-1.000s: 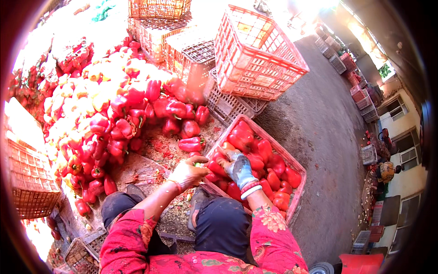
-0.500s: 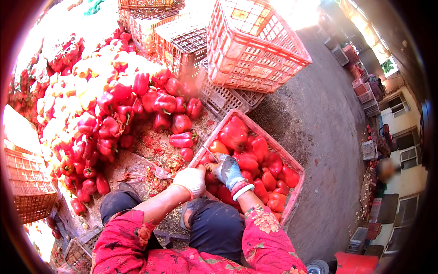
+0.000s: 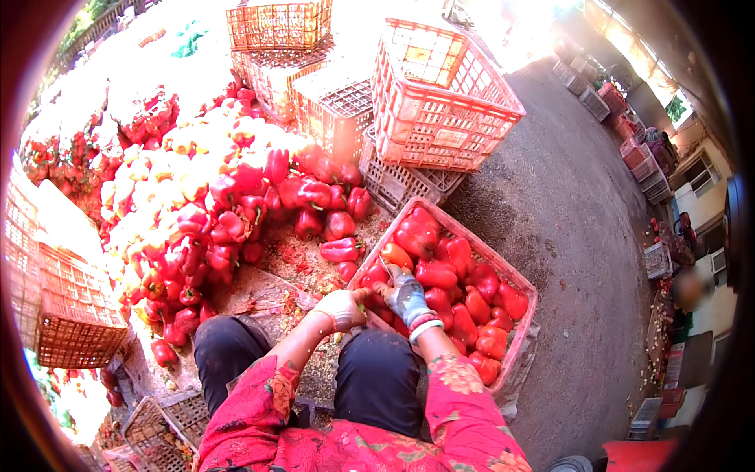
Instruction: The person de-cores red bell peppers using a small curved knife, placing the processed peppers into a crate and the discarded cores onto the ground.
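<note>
A pink plastic crate [image 3: 515,358] filled with red bell peppers [image 3: 436,274] stands just ahead of my right knee. My left hand [image 3: 341,309], in a whitish glove, is closed at the crate's left edge, its thumb pointing toward the other hand. Over the peppers at that side is my right hand [image 3: 407,297], in a blue-grey glove with bands at the wrist. Its fingers are bent together, and a thin sliver shows by the fingertips, too fine to name. Whatever either hand grips is hidden. An orange-red pepper [image 3: 396,256] lies right beyond the right fingertips.
A large heap of red peppers [image 3: 228,228] covers the ground on the left. Stacked crates [image 3: 440,118] rise beyond the filled crate. Another crate stack [image 3: 79,307] stands far left, and a crate [image 3: 161,425] lies low by my left leg. Grey pavement [image 3: 582,259] stretches right.
The whole view has shifted, so the heap and crates sit lower and more to the right. Both hands remain at the crate's left side, with a small gap now between their thumbs.
</note>
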A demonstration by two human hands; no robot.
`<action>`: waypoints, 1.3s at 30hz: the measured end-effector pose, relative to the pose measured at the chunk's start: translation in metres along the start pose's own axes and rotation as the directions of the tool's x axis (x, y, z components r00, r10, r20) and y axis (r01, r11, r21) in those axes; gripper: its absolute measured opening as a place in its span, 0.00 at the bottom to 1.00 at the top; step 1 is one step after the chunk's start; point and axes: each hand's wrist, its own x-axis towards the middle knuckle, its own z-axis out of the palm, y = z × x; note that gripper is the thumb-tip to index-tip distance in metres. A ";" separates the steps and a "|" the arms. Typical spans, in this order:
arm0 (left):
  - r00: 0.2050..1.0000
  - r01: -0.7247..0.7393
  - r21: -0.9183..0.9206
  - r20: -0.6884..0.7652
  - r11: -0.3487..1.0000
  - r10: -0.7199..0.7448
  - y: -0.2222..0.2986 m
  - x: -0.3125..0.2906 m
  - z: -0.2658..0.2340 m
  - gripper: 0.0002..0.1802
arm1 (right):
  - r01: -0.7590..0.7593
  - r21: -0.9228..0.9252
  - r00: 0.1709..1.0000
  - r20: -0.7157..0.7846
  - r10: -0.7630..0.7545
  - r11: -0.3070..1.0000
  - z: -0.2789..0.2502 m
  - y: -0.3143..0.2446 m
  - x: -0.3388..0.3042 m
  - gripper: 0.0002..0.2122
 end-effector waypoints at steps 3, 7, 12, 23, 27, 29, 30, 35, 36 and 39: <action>0.983 -0.156 -0.354 -0.144 0.922 0.111 -0.026 -0.033 -0.011 0.31 | -0.033 -0.127 0.999 0.015 0.035 0.991 0.004 -0.031 0.001 0.31; 0.939 -0.244 -0.778 -0.340 0.578 -0.060 0.015 -0.124 -0.081 0.22 | -0.091 0.227 0.995 -0.010 0.096 0.970 -0.022 0.055 -0.002 0.28; 0.467 -0.282 -0.381 -0.856 0.881 -0.221 -0.185 -0.326 -0.097 0.17 | -0.079 0.312 0.980 -0.148 0.130 0.947 -0.020 -0.001 0.000 0.22; -0.366 0.527 -0.847 -0.154 -0.068 -0.918 -0.369 -0.545 0.203 0.41 | -0.048 0.181 0.986 -0.147 0.075 0.982 0.023 0.059 0.015 0.24; -0.502 0.648 -0.724 -0.640 0.236 -0.582 -0.346 -0.508 0.170 0.23 | -0.224 0.582 0.955 -0.031 0.296 0.781 0.013 0.003 -0.003 0.19; -0.246 0.646 -0.581 -0.772 0.494 -0.586 -0.334 -0.455 0.084 0.20 | -0.281 0.624 0.915 -0.055 0.400 0.729 -0.011 -0.014 -0.020 0.19; -0.183 0.570 -0.546 -0.813 0.614 -0.552 -0.347 -0.438 0.069 0.22 | -0.310 0.624 0.903 -0.043 0.427 0.717 -0.014 -0.025 -0.027 0.19; -0.091 0.519 -0.765 -0.492 0.380 -0.866 -0.493 -0.352 0.030 0.42 | -0.375 0.549 0.867 -0.078 0.493 0.747 -0.019 -0.085 -0.035 0.19; -0.103 0.536 -0.802 -0.373 0.264 -0.922 -0.517 -0.346 0.018 0.45 | -0.389 0.529 0.863 -0.076 0.499 0.754 -0.018 -0.095 -0.033 0.19; -0.028 0.590 -0.780 -0.278 0.209 -0.960 -0.592 -0.328 -0.009 0.53 | -0.427 0.478 0.842 -0.099 0.530 0.768 -0.016 -0.117 -0.030 0.18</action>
